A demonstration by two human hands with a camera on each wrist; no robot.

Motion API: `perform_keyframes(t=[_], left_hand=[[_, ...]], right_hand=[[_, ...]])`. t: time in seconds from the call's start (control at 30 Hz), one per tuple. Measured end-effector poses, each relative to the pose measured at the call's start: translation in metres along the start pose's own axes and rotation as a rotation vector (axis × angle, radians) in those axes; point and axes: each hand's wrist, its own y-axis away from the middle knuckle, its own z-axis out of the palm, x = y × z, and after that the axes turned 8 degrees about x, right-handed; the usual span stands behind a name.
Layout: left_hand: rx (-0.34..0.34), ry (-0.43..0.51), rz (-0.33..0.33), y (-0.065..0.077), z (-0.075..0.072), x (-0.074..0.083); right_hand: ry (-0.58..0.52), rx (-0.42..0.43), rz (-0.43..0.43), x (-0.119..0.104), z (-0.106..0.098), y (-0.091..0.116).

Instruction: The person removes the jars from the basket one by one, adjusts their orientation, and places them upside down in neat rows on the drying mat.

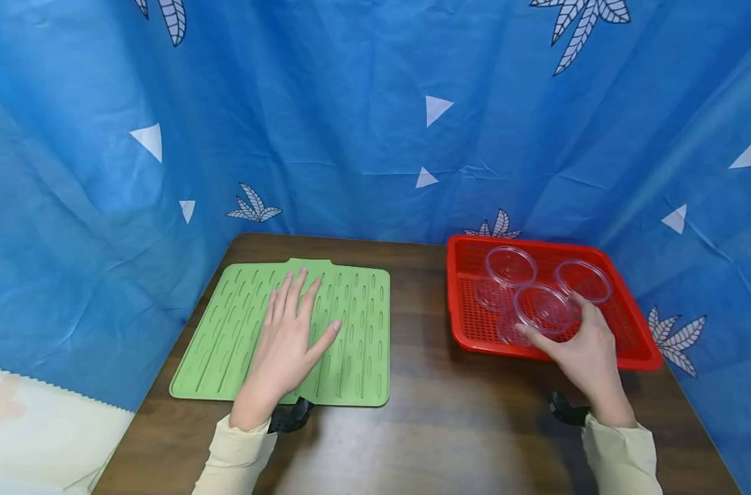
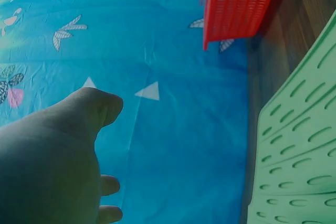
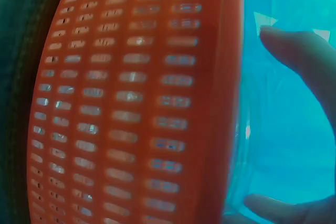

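My left hand is over a pale green ridged drying mat, fingers straight and thumb spread, holding nothing. In the left wrist view the thumb and two fingertips show apart from the mat. Over the front right of a red plastic basket, my right hand has its thumb and fingers spread around a clear round dish. The right wrist view shows a gap between the thumb and the dish edge; whether the other fingers touch it is hard to tell. Several similar clear dishes lie in the basket, including one clear dish behind.
A dark brown wooden table carries the mat on the left and the basket on the right. A blue patterned cloth hangs behind and at both sides. Pale floral fabric shows at the lower left.
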Motion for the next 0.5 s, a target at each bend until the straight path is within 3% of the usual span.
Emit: perform_keyframes(t=[0.27, 0.5], left_hand=[[0.018, 0.007, 0.005, 0.003, 0.003, -0.001], [0.017, 0.024, -0.003, 0.004, 0.005, -0.001]], right_hand=[[-0.004, -0.110, 0.037, 0.016, -0.002, -0.009], [0.019, -0.103, 0.057, 0.021, 0.001, -0.010]])
